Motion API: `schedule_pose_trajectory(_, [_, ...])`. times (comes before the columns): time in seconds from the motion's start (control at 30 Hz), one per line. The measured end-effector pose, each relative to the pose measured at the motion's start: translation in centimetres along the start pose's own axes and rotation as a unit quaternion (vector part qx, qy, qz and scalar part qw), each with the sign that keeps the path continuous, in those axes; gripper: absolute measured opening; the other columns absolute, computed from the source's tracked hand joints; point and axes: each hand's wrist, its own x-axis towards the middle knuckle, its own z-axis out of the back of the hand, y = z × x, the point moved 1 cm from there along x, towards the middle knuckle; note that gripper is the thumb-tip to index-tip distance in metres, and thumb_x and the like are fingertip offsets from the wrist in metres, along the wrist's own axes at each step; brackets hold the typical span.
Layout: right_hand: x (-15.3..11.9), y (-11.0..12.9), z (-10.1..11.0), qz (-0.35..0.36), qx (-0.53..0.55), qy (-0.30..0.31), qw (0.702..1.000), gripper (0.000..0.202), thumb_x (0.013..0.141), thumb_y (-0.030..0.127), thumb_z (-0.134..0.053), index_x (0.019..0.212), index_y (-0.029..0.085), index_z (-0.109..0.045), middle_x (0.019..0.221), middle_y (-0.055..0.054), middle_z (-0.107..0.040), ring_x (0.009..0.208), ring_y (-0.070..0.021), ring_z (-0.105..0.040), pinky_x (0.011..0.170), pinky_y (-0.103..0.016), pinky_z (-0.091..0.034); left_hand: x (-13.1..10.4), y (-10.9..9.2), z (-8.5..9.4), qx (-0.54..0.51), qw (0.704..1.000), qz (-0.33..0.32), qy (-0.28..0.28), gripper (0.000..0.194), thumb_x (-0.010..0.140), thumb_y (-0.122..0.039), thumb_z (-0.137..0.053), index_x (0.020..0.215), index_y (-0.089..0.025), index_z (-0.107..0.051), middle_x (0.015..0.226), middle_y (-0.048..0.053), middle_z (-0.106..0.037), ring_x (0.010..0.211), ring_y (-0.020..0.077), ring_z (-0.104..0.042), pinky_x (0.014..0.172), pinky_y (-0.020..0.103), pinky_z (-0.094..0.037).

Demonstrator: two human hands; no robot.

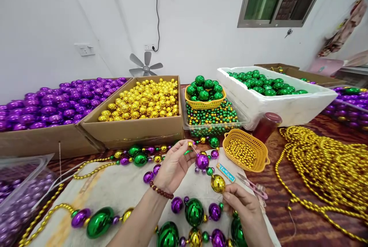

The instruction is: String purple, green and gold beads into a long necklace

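Note:
My left hand (176,166), wearing a brown bead bracelet (161,190), pinches a small gold bead (190,144) at the end of a short string. That string leads to a shiny purple bead (202,161), followed by a small green bead (209,171) and a large gold bead (218,184). My right hand (244,205) has thumb and finger closed at the lower edge of the gold bead. Below them, strung green, purple and gold beads, among them a big green bead (194,211), lie on a pale cloth (120,189).
Behind stand boxes of purple beads (54,105) and gold beads (140,101), plus a white foam box (258,105) holding green ones. A yellow basket (260,162) holds small gold beads. Pink-handled scissors (257,189) and gold bead strands (324,174) lie at right.

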Motion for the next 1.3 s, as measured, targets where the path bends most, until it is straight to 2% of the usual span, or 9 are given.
schedule_pose_trajectory(0.57, [0.3,-0.7,0.1,-0.015,0.015,-0.013,1.0,0.024,0.083,0.04,-0.065,0.075,0.017,-0.062,0.063,0.001,-0.055,0.057,-0.0116,-0.051,0.054,-0.02,-0.039,0.5,0.9,0.3,-0.002,0.999,-0.02,-0.048,0.018,0.078,-0.029,-0.071,0.091,-0.021,-0.062,0.09,-0.001,-0.065,0.077,0.0122,-0.065,0.075,0.026,-0.048])
schedule_pose_trajectory(0.77, [0.5,-1.0,-0.1,-0.026,0.009,-0.019,0.999,0.026,0.083,0.041,-0.065,0.076,0.017,-0.062,0.063,0.002,-0.055,0.057,-0.0109,-0.052,0.056,-0.019,-0.039,0.4,1.2,0.7,0.036,0.995,-0.067,-0.066,0.017,0.079,-0.028,-0.07,0.093,-0.022,-0.064,0.089,-0.002,-0.064,0.077,0.0122,-0.065,0.077,0.028,-0.048])
schedule_pose_trajectory(0.87, [0.7,-0.7,-0.4,-0.027,0.013,-0.019,0.999,0.026,0.082,0.04,-0.066,0.076,0.016,-0.062,0.064,0.002,-0.054,0.056,-0.0102,-0.051,0.055,-0.019,-0.038,0.5,1.2,0.8,0.083,0.988,-0.104,-0.075,0.021,0.079,-0.025,-0.069,0.1,-0.021,-0.065,0.09,0.001,-0.065,0.084,0.0137,-0.064,0.08,0.027,-0.047])
schedule_pose_trajectory(1.0, [1.7,-0.3,-1.3,-0.013,0.016,0.014,1.0,0.026,0.083,0.04,-0.065,0.077,0.015,-0.062,0.067,0.002,-0.054,0.054,-0.0101,-0.053,0.053,-0.02,-0.037,0.5,2.0,0.6,0.067,0.991,-0.092,-0.072,0.03,0.08,-0.025,-0.068,0.109,-0.018,-0.064,0.103,0.007,-0.066,0.095,0.0158,-0.062,0.082,0.026,-0.047])
schedule_pose_trajectory(1.13, [2.9,-0.7,-2.2,0.012,-0.016,0.012,1.0,0.026,0.085,0.04,-0.062,0.078,0.015,-0.061,0.067,0.002,-0.054,0.052,-0.0097,-0.053,0.05,-0.02,-0.038,1.1,4.1,-0.3,0.019,0.992,-0.096,-0.078,0.033,0.086,-0.037,-0.059,0.116,-0.024,-0.059,0.107,0.005,-0.063,0.086,0.0137,-0.063,0.068,0.023,-0.05])
schedule_pose_trajectory(1.2, [3.4,-1.1,-2.6,0.017,-0.028,0.009,0.999,0.026,0.084,0.04,-0.062,0.077,0.015,-0.06,0.066,0.002,-0.054,0.052,-0.0099,-0.054,0.051,-0.02,-0.04,1.9,5.1,-0.8,0.03,0.989,-0.111,-0.095,0.035,0.087,-0.043,-0.056,0.119,-0.028,-0.055,0.102,0.002,-0.062,0.072,0.0098,-0.063,0.057,0.019,-0.048])
schedule_pose_trajectory(1.3, [4.0,-1.4,-2.8,0.019,-0.043,0.008,0.999,0.026,0.084,0.04,-0.063,0.074,0.016,-0.061,0.066,0.002,-0.056,0.05,-0.0102,-0.055,0.049,-0.02,-0.042,3.8,6.0,-1.3,0.075,0.981,-0.134,-0.119,0.038,0.084,-0.05,-0.056,0.115,-0.027,-0.056,0.088,-0.002,-0.06,0.05,0.0044,-0.053,0.04,0.015,-0.038])
